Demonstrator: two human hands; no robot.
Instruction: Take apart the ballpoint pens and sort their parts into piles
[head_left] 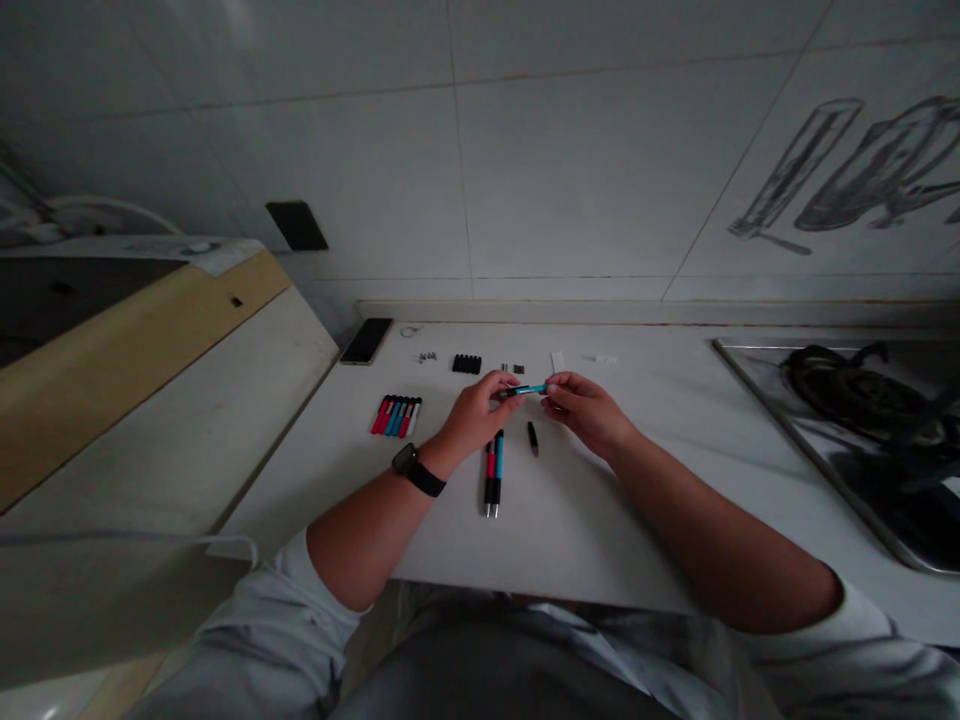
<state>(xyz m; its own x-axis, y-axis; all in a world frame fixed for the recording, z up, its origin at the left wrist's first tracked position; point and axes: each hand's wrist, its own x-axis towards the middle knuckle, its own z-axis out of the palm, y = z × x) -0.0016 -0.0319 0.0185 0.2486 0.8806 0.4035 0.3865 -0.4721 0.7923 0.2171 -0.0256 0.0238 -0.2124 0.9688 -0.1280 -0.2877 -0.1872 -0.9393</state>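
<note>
Between my two hands is a blue and black pen barrel [534, 389], held level above the counter. My left hand [480, 408] pinches its black end, and my right hand [583, 408] grips the blue end with thumb and fingers. Below them lie a red and black pen [490, 470] and a blue and black pen [499, 470], side by side with their tips toward me. A short black pen part [532, 438] rests just under my right hand. To the left sits a row of several red, blue and white barrels with black ends [396, 416].
Along the back are a phone [367, 341], small springs or metal bits [427, 357], a row of black parts [466, 364], small dark pieces [518, 369], a white piece [557, 361] and clear parts [606, 359]. A gas stove [862, 430] stands right; a cabinet [172, 400] stands left.
</note>
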